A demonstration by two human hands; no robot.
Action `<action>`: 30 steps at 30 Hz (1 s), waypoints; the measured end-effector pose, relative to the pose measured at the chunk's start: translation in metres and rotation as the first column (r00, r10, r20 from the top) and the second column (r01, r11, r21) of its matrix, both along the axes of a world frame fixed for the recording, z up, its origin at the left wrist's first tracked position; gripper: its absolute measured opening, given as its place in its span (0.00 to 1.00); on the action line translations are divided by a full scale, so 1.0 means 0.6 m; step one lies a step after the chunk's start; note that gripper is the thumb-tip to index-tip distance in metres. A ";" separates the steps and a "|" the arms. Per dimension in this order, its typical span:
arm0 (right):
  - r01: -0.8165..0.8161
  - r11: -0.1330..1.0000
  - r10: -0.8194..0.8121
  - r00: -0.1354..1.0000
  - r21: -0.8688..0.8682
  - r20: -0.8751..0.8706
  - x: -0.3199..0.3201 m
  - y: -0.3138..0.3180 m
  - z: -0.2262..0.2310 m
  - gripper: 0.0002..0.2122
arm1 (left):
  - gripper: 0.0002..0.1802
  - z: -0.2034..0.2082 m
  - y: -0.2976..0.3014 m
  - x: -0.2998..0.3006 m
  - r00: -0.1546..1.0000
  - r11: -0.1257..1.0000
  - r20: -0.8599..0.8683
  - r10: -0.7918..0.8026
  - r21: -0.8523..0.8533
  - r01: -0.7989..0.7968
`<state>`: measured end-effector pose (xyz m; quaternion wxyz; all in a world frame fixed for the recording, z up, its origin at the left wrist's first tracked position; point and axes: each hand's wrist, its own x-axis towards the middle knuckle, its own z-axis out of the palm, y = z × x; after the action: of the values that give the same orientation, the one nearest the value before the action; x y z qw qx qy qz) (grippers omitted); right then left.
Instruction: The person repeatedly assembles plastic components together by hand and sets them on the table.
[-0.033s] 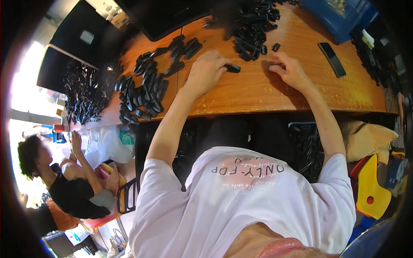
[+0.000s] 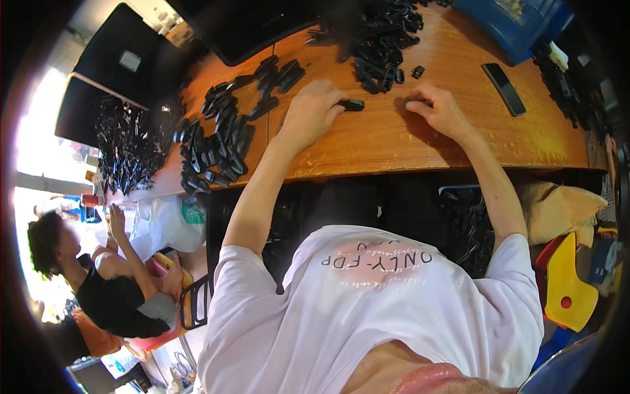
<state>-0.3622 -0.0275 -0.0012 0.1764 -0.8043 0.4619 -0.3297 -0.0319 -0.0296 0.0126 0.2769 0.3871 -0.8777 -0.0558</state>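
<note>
head: left of two side-by-side wide fisheyes | facing: steeply down, upright | near: white printed fabric T-shirt (image 2: 374, 289), low centre | farther: bare left hand (image 2: 316, 106), bare right hand (image 2: 441, 113), brown wooden tabletop (image 2: 367, 143) | rim: rounded, black

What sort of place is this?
Probably a small workshop: heaps of small black parts lie on a wooden table, with a blue bin at its far right and another person seated nearby.

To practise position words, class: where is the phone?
In the head view, the phone lies on the table at right, below the blue bin, right of the right hand.
</note>
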 end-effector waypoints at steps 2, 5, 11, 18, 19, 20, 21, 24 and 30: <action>-0.052 0.999 0.051 0.996 0.011 0.074 0.005 0.003 -0.013 0.03 | 0.12 0.005 0.005 0.001 0.999 0.999 -0.041 -0.036 0.016 0.036; 0.062 0.952 -0.091 0.993 -0.300 -0.081 -0.002 0.007 -0.015 0.05 | 0.12 -0.002 0.004 0.000 0.988 0.996 -0.139 -0.071 0.045 0.078; 0.168 0.887 -0.301 0.917 -0.430 -0.263 -0.024 0.041 -0.024 0.11 | 0.13 -0.012 -0.009 0.003 0.987 0.994 -0.124 -0.103 0.018 0.106; 0.162 0.917 -0.270 0.925 -0.364 -0.268 -0.011 0.070 -0.003 0.10 | 0.15 -0.011 -0.005 0.000 0.979 0.988 -0.171 -0.106 0.089 0.123; 0.141 0.928 -0.238 0.936 -0.344 -0.259 -0.016 0.066 -0.007 0.09 | 0.15 -0.009 -0.005 -0.003 0.980 0.987 -0.166 -0.109 0.102 0.127; 0.120 0.938 -0.207 0.947 -0.324 -0.248 -0.019 0.062 -0.010 0.09 | 0.15 -0.008 -0.005 -0.006 0.981 0.985 -0.161 -0.113 0.114 0.132; 0.127 0.938 -0.214 0.944 -0.324 -0.249 -0.021 0.058 -0.014 0.09 | 0.15 -0.007 -0.004 -0.006 0.979 0.983 -0.163 -0.121 0.115 0.141; 0.101 0.956 -0.174 0.952 -0.277 -0.254 -0.023 0.047 -0.016 0.07 | 0.15 -0.007 -0.002 -0.003 0.980 0.987 -0.159 -0.122 0.086 0.136; -0.021 0.956 -0.033 0.983 -0.291 -0.180 0.030 0.050 -0.004 0.07 | 0.17 -0.009 0.001 -0.008 0.974 0.982 -0.187 -0.124 0.116 0.147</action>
<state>-0.3441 0.0024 -0.0035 0.0116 -0.8469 0.4247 -0.3197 -0.0369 -0.0291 0.0073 0.3248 0.3365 -0.8682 -0.1657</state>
